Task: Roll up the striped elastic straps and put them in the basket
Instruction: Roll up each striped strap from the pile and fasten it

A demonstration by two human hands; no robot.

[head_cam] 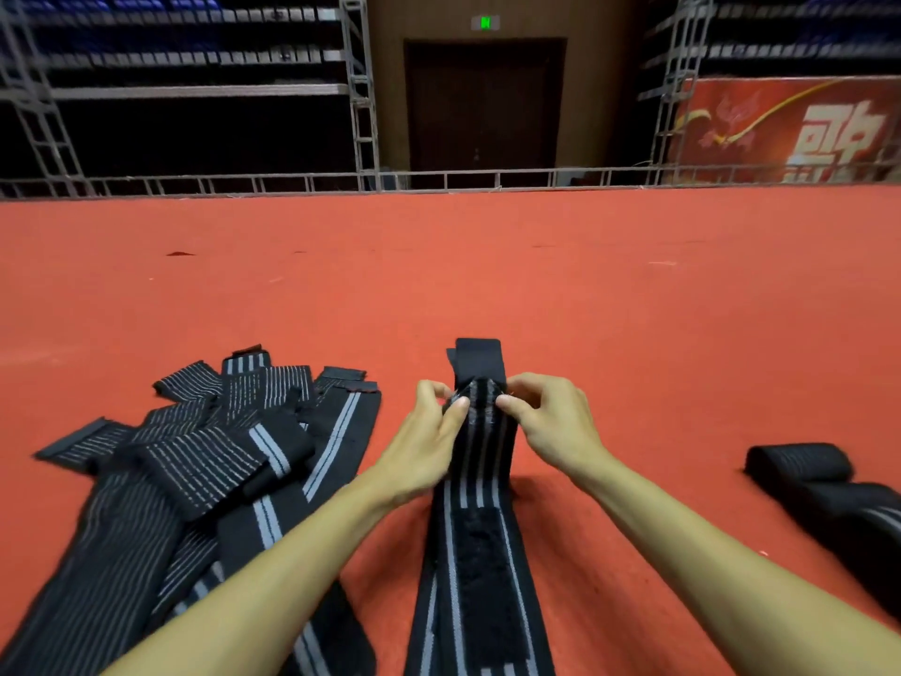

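on the red carpet floor [487, 265], straight ahead of the person, a long black elastic strap with grey stripes [480, 461] lies running away from the camera. the left hand [429, 441] and the right hand [551, 422] both pinch it between thumb and curled fingers, one at each edge, where the fabric humps up into a fold or a started roll; which of the two is unclear. beyond the hands its plain black end tab [478, 358] lies flat, and nearer the camera a fuzzy black fastening patch [480, 578] sits on the strap. to the left lies a pile of loose black-and-grey striped straps [195, 461], overlapping one another. well apart, at the right edge, rolled black straps [799, 468] rest on the floor.
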